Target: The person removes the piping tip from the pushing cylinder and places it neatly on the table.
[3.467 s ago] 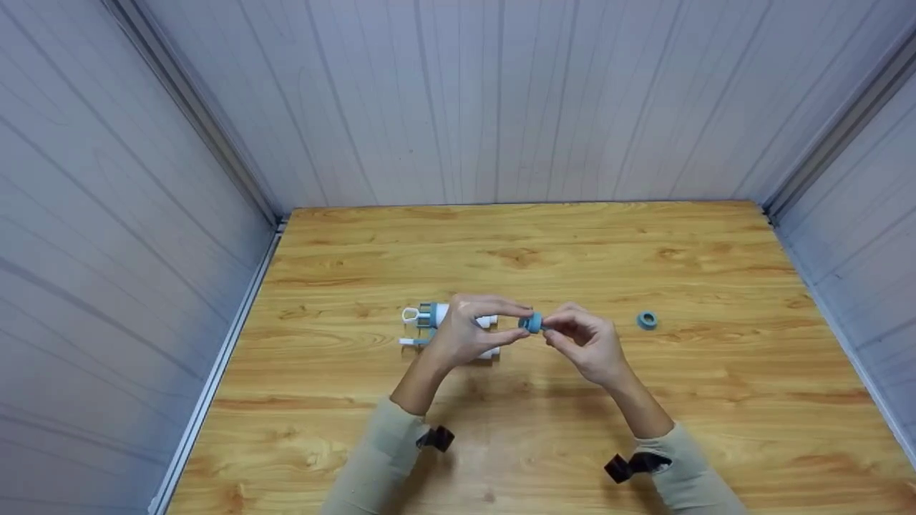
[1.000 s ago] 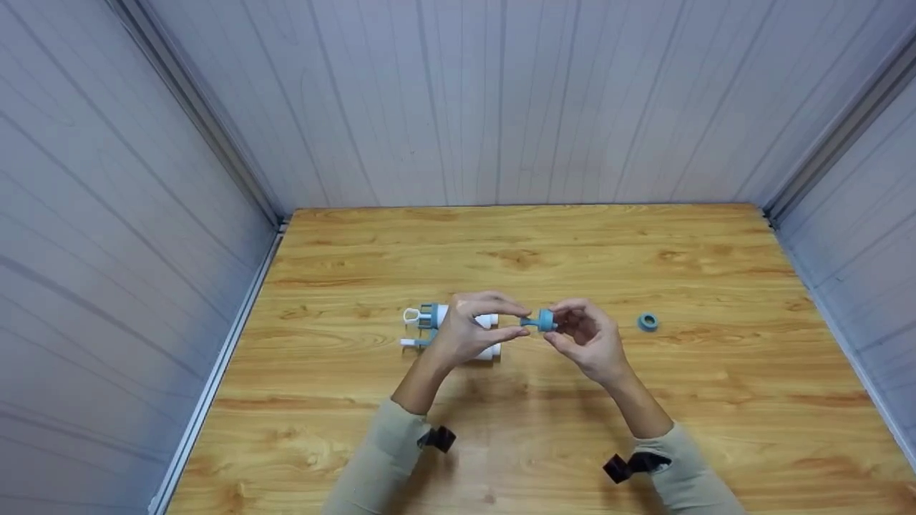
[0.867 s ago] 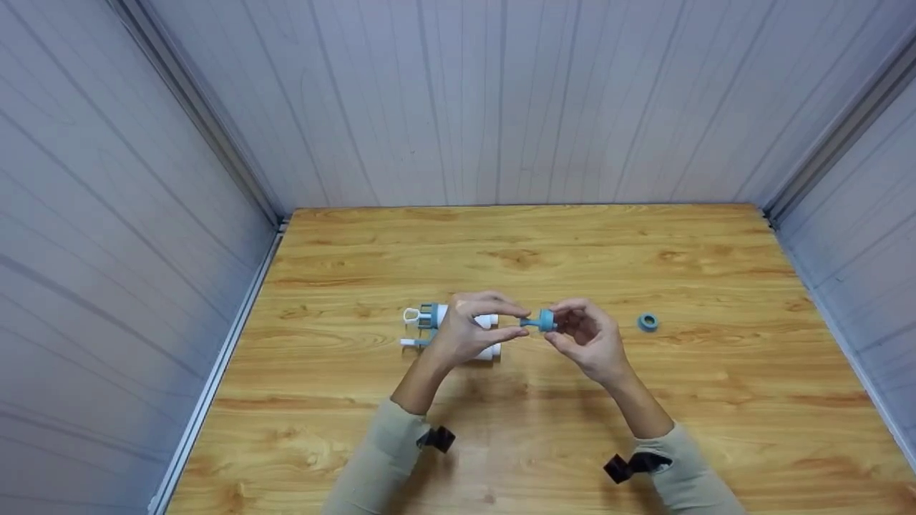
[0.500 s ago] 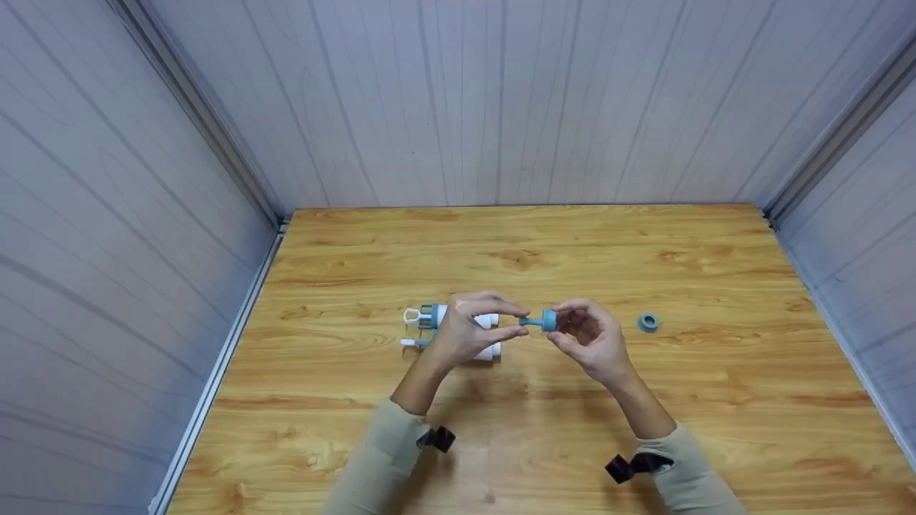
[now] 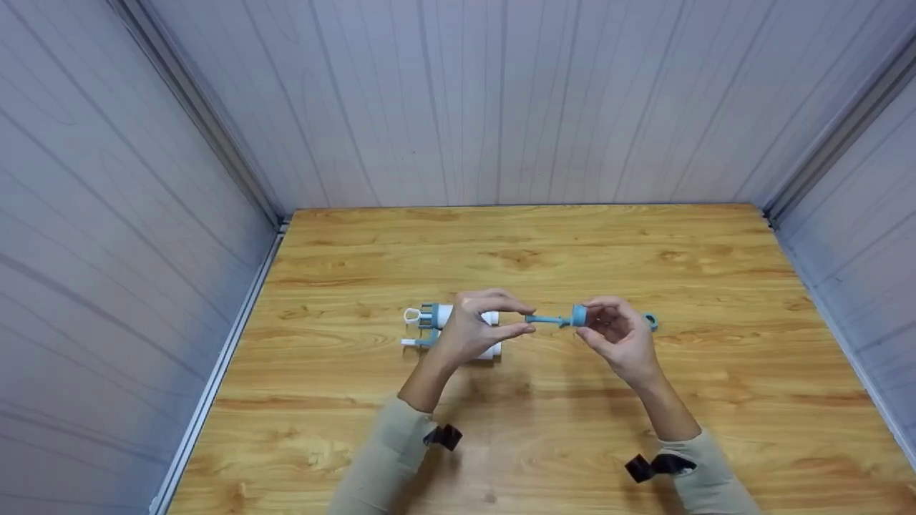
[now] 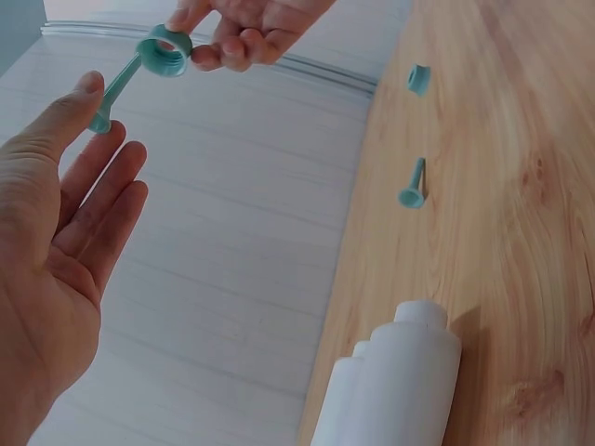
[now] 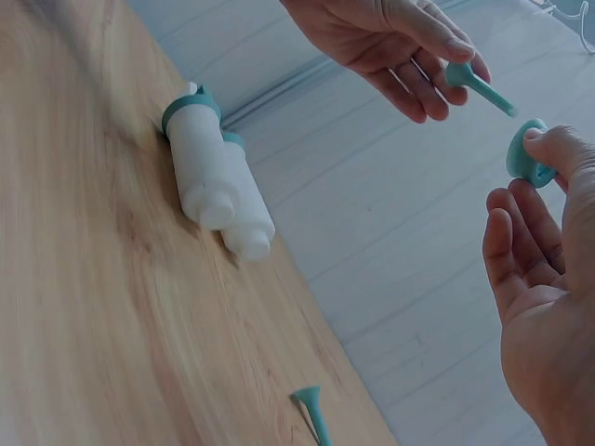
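My left hand (image 5: 469,329) pinches the flared end of a slim teal stem (image 5: 545,319) between thumb and fingers, raised over the table. Facing it, my right hand (image 5: 624,347) grips a teal threaded ring cap (image 5: 579,315) by its rim. In the right wrist view the tip of the stem (image 7: 491,95) points at the ring cap (image 7: 521,153), with a small gap between them. Beneath the left hand lie two white bottles (image 6: 409,381) with teal tops, side by side and partly hidden in the head view.
Another teal stem with a flared end (image 6: 413,193) lies on the wooden table (image 5: 515,429). Beyond it is a second teal ring (image 6: 418,80), partly behind the right hand in the head view. Pale panels (image 5: 458,107) enclose the table's back and sides.
The right hand has drawn the ring cap rightward along the stem and off its tip. The left hand has stayed nearly in place, holding the stem's flared end.
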A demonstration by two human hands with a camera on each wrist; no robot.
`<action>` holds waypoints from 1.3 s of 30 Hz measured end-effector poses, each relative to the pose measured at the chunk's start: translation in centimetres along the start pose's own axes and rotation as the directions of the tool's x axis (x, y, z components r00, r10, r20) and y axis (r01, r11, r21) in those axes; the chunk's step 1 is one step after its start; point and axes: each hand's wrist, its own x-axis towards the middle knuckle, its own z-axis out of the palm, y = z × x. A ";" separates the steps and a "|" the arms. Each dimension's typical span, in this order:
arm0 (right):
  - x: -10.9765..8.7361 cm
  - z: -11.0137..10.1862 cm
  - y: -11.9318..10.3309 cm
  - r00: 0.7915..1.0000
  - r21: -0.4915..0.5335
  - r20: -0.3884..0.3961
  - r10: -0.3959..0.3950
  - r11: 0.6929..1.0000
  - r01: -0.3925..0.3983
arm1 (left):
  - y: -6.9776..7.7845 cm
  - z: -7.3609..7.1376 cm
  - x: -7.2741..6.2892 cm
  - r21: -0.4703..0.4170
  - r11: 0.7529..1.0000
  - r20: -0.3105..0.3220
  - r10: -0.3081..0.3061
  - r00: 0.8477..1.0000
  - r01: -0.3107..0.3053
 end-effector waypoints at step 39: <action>-2.4 -9.4 -0.4 0.998 -0.117 -0.069 0.011 0.993 -0.019 | 0.0 5.1 3.6 -0.150 0.988 0.110 -0.022 0.994 0.038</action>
